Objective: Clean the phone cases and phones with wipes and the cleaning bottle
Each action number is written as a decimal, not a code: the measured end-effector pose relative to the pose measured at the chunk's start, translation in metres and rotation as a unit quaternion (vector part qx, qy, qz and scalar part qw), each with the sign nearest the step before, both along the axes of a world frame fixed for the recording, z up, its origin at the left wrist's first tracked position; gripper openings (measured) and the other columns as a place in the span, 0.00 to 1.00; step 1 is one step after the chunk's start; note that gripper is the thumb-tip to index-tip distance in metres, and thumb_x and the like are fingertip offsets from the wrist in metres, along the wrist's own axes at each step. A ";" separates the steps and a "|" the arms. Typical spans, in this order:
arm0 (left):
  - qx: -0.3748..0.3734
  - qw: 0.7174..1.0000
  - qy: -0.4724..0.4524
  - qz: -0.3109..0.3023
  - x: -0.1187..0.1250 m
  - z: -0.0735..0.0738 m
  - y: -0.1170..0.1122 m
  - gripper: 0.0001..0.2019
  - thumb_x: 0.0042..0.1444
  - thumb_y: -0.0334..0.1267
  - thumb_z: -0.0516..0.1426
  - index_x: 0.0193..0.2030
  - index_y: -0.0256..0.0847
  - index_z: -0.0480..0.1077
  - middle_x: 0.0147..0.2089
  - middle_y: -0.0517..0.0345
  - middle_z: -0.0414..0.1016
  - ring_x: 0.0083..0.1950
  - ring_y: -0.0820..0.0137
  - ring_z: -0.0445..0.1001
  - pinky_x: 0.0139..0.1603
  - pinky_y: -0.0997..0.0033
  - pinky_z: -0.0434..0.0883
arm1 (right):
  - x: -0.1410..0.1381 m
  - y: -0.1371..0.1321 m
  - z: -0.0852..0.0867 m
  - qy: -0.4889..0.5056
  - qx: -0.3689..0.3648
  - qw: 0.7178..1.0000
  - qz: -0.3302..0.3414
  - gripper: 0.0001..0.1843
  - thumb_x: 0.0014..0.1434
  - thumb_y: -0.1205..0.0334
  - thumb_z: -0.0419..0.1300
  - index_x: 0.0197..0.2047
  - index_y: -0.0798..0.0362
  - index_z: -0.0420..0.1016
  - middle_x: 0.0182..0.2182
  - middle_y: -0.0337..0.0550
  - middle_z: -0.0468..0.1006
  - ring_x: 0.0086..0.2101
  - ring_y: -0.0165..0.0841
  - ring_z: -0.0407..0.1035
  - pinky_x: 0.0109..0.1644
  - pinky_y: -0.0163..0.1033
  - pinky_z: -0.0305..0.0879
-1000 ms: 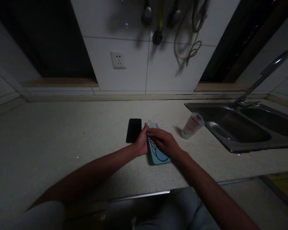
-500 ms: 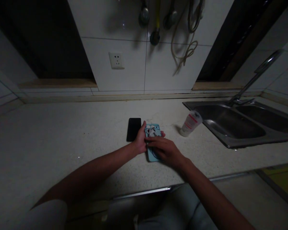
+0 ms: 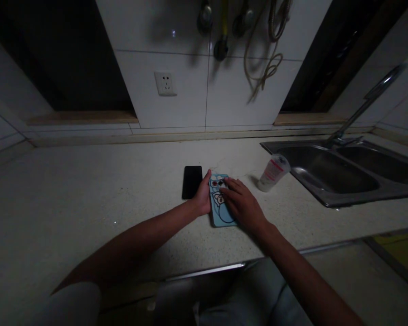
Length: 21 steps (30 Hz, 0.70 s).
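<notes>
A light-blue phone case with a cartoon print (image 3: 219, 213) lies flat on the pale countertop (image 3: 105, 194). My left hand (image 3: 202, 197) grips its left edge, thumb up along the side. My right hand (image 3: 241, 203) lies on top of the case's right half, fingers stretched flat toward its camera end. A black phone (image 3: 192, 181) lies face up just left of my left hand, touching nothing.
A small white bottle with a red label (image 3: 273, 173) stands tilted right of the case. A steel double sink (image 3: 336, 174) with a tap (image 3: 367, 104) fills the right. A wall socket (image 3: 165, 83) and hanging utensils (image 3: 221, 27) are behind. The counter's front edge (image 3: 207, 270) runs below.
My right hand has slid from the case's lower middle up and right, its fingers now flat near the camera end. The case has shifted slightly; my left hand stays on its edge.
</notes>
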State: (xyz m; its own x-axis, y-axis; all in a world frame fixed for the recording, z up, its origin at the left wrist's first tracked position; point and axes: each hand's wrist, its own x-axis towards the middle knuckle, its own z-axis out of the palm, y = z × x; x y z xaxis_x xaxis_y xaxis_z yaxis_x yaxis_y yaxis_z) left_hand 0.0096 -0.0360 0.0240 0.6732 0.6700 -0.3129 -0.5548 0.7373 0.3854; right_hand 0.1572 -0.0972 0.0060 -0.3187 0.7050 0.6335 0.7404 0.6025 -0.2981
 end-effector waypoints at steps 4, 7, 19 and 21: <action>0.000 1.000 0.006 -0.003 0.000 -0.001 0.000 0.29 0.67 0.57 0.47 0.46 0.31 0.77 0.34 0.45 0.81 0.37 0.59 0.82 0.47 0.58 0.75 | -0.001 0.000 0.001 -0.015 -0.017 0.999 -0.031 0.15 0.64 0.68 0.57 0.52 0.52 0.79 0.58 0.56 0.76 0.58 0.47 0.70 0.60 0.57 0.71; -0.005 1.000 0.014 0.001 -0.002 -0.001 0.000 0.27 0.67 0.55 0.48 0.44 0.32 0.77 0.33 0.45 0.81 0.36 0.59 0.81 0.47 0.59 0.75 | -0.006 0.003 0.004 0.001 -0.018 0.999 -0.051 0.14 0.64 0.67 0.57 0.50 0.48 0.80 0.57 0.52 0.77 0.55 0.46 0.73 0.56 0.54 0.74; 0.007 0.999 0.033 0.007 -0.001 0.003 -0.002 0.26 0.67 0.55 0.48 0.41 0.32 0.76 0.36 0.44 0.81 0.41 0.58 0.82 0.50 0.56 0.75 | -0.011 0.022 0.017 0.067 -0.009 0.994 -0.085 0.15 0.63 0.69 0.56 0.47 0.49 0.81 0.41 0.51 0.76 0.41 0.41 0.70 0.44 0.46 0.71; 0.019 0.999 0.033 0.001 0.000 0.004 -0.004 0.26 0.67 0.55 0.48 0.42 0.33 0.76 0.36 0.44 0.82 0.42 0.58 0.82 0.51 0.56 0.75 | -0.011 0.028 0.021 0.086 -0.028 0.991 -0.095 0.15 0.64 0.68 0.54 0.48 0.51 0.81 0.41 0.52 0.75 0.40 0.42 0.70 0.42 0.46 0.70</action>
State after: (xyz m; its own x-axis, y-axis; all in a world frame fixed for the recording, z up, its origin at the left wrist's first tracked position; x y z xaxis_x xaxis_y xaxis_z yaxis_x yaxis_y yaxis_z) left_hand 0.0093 -0.0404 0.0285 0.6498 0.6843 -0.3307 -0.5289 0.7196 0.4498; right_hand 0.1466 -0.0697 0.0266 -0.0665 0.7773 0.6256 0.7744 0.4356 -0.4588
